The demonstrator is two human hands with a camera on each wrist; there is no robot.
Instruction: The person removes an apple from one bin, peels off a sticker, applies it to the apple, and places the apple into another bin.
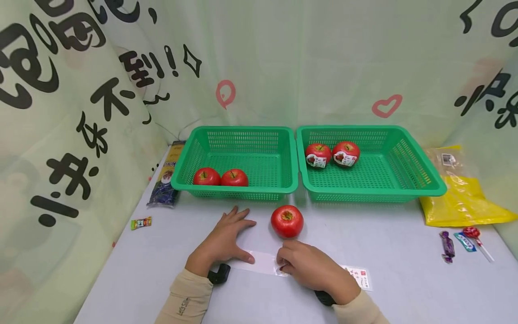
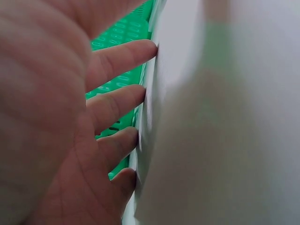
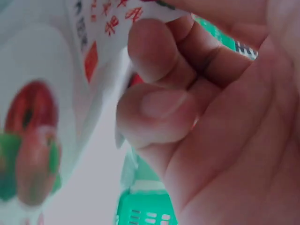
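My left hand lies with fingers spread on the white tabletop, its thumb on a pale sticker strip. In the left wrist view its fingertips touch the white surface. My right hand, fingers curled, pinches the strip around its middle. The right wrist view shows the thumb and forefinger bent at a label with red characters and fruit pictures. The strip's printed end shows beyond the right wrist. Just ahead of the right hand sits a red apple, with no label visible on it.
Two green baskets stand at the back: the left basket holds two plain apples, the right basket two labelled apples. A dark packet and small wrapper lie left; a yellow bag and several sweets right.
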